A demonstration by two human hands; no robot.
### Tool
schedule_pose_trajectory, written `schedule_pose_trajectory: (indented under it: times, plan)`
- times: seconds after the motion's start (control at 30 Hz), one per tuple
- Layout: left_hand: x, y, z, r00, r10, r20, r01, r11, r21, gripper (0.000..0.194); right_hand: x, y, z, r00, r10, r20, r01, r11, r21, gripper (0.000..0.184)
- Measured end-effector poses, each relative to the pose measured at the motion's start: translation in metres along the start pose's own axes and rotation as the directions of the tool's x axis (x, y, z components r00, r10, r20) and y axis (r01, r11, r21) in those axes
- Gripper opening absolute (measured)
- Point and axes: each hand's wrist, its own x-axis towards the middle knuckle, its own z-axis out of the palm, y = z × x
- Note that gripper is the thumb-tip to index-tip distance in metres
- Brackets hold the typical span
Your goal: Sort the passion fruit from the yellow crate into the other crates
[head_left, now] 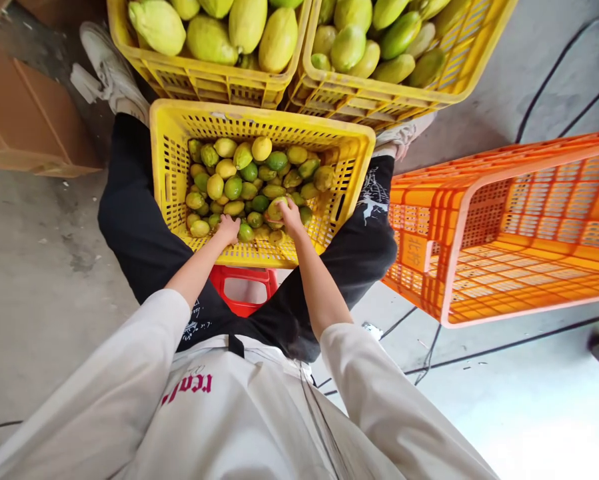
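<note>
A yellow plastic crate (pixel 259 115) between my legs holds many green and yellow lemons (pixel 226 169). My right hand (pixel 290 215) is closed round a yellow-green lemon (pixel 276 209) just above the others, at the crate's near right. At the near side, my left hand (pixel 228 229) lies on the lemons with its fingers loosely apart, and some fingertips are hidden among the fruit. Right beside its fingers is a greener lemon (pixel 246 232).
Two more yellow crates (pixel 219 83) (pixel 374 100), heaped with yellow-green fruit, stand beyond mine. To the right, an orange crate (pixel 424 253) lies on its side. A red stool (pixel 246 310) shows below my crate; a cardboard box (pixel 34 120) is at left. Black cables (pixel 499 343) cross the floor.
</note>
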Motion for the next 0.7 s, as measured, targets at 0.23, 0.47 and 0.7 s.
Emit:
schedule_pose_trajectory:
  times: [0.23,0.47,0.7]
  plan:
    - [-0.008,-0.029,-0.002,0.996,0.082,0.025,-0.071,0.953,-0.294,0.085,-0.020,-0.022,0.005,0.974,0.210,0.088,-0.225,0.841,0.492,0.025]
    - [-0.050,-0.044,-0.021,0.952,0.187,-0.244,-0.298,0.377,-0.877,0.047,-0.071,-0.039,0.039,0.963,0.070,0.261,-0.235,0.691,0.684,0.014]
    - [-0.126,-0.011,-0.003,0.834,0.085,-0.545,-0.447,-0.474,-0.758,0.053,-0.128,-0.048,0.063,0.876,-0.059,0.479,-0.303,0.706,0.641,0.025]
